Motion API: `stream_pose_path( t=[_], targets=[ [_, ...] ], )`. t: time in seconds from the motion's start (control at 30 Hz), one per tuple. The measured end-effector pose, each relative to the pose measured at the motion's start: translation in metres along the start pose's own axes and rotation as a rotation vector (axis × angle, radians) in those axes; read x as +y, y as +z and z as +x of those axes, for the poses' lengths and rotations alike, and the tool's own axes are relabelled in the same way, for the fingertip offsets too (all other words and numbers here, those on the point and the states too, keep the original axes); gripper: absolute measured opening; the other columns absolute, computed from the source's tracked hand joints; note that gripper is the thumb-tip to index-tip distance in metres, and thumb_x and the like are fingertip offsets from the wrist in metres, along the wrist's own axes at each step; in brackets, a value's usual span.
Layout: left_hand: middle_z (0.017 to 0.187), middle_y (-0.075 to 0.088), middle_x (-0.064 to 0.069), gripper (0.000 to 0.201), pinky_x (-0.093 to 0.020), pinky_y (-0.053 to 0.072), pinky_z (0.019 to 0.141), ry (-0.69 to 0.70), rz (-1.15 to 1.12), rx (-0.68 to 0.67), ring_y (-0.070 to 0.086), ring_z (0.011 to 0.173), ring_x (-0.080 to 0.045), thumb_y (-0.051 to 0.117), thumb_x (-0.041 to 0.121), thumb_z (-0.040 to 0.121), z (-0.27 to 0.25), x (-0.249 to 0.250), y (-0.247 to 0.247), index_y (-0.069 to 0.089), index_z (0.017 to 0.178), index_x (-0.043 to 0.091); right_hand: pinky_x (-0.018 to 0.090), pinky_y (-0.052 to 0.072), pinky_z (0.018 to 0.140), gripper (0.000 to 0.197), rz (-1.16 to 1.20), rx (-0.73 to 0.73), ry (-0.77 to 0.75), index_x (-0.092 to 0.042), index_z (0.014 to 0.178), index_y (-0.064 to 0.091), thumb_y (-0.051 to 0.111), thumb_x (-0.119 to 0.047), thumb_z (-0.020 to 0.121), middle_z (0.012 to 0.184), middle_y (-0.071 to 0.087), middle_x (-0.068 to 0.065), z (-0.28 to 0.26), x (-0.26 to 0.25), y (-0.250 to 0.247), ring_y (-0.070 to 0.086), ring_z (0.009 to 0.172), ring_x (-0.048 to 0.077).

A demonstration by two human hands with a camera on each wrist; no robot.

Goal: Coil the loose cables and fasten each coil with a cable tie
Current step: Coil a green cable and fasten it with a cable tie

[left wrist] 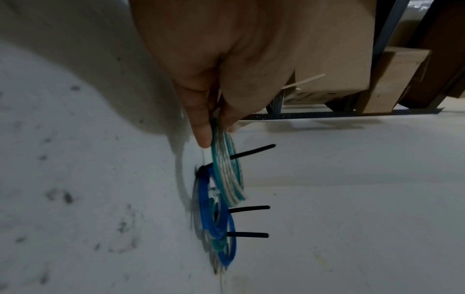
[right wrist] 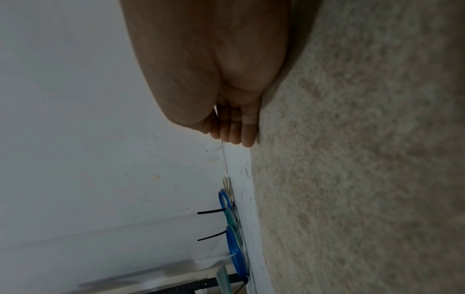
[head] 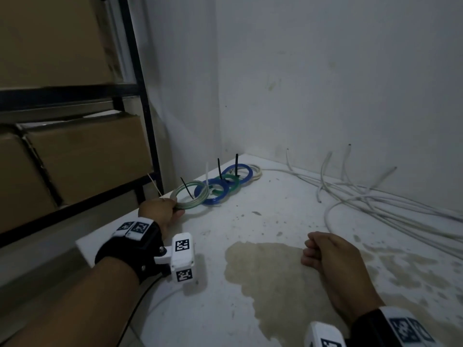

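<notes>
My left hand [head: 175, 209] grips the near rim of a pale green-and-white cable coil [head: 193, 195] and holds it tilted at the left end of a row of coils. A black cable tie [head: 186, 187] sticks up from this coil, and a thin white tie tail [head: 154, 184] juts out above my knuckles. In the left wrist view my thumb and fingers [left wrist: 214, 127] pinch the coil [left wrist: 227, 169]. My right hand [head: 309, 254] rests on the white surface with its fingers curled into the palm [right wrist: 234, 137] and nothing in it.
Behind the held coil lie a blue coil [head: 211, 194], a green coil [head: 229, 182], a second blue coil [head: 238, 174] and a white coil [head: 256, 172], with ties standing up. Loose white cables [head: 375, 196] sprawl along the right wall. A black shelf with cardboard boxes [head: 87, 156] stands left. A brown stain [head: 275, 271] marks the surface.
</notes>
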State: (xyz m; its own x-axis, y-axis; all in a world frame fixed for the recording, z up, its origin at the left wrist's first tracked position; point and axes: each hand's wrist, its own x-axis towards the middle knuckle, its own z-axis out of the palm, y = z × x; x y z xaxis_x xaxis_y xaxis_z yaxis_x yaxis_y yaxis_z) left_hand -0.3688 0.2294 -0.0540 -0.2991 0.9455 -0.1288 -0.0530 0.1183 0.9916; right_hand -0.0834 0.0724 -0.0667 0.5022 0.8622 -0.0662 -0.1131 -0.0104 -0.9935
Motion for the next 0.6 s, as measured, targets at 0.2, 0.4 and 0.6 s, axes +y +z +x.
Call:
stream_pose_path(
  t=[0.2,0.4,0.6],
  targets=[
    [0.093,0.059,-0.013,0.025,-0.035,0.059,0.072,0.055,0.17,-0.006,0.062,0.076,-0.025,0.057,0.0,0.09,0.0053,-0.0106,-0.0011,0.047,0.077,0.019,0.034,0.054,0.068,0.017,0.001,-0.011,-0.017,-0.005,0.086,0.066,0.052,-0.011,0.094,0.081,0.064,0.014,-0.0001,0.0025,-0.0015,0.06,0.069,0.022],
    [0.086,0.07,-0.019,0.015,-0.045,0.056,0.085,0.086,0.293,0.042,0.066,0.078,-0.03,0.073,0.008,0.082,0.0052,-0.0079,-0.0037,0.063,0.07,0.01,0.034,0.053,0.067,0.018,0.017,-0.002,-0.025,-0.004,0.086,0.066,0.052,-0.011,0.094,0.08,0.064,0.014,0.0006,0.0044,-0.002,0.059,0.068,0.021],
    [0.069,0.069,-0.014,0.019,-0.045,0.056,0.085,0.122,0.392,0.001,0.063,0.068,-0.026,0.08,0.018,0.076,0.0045,-0.0071,-0.0018,0.067,0.065,0.009,0.035,0.053,0.068,0.018,0.013,-0.001,-0.031,-0.004,0.086,0.066,0.052,-0.012,0.094,0.079,0.064,0.014,0.0009,0.0048,-0.0021,0.06,0.068,0.022]
  ],
)
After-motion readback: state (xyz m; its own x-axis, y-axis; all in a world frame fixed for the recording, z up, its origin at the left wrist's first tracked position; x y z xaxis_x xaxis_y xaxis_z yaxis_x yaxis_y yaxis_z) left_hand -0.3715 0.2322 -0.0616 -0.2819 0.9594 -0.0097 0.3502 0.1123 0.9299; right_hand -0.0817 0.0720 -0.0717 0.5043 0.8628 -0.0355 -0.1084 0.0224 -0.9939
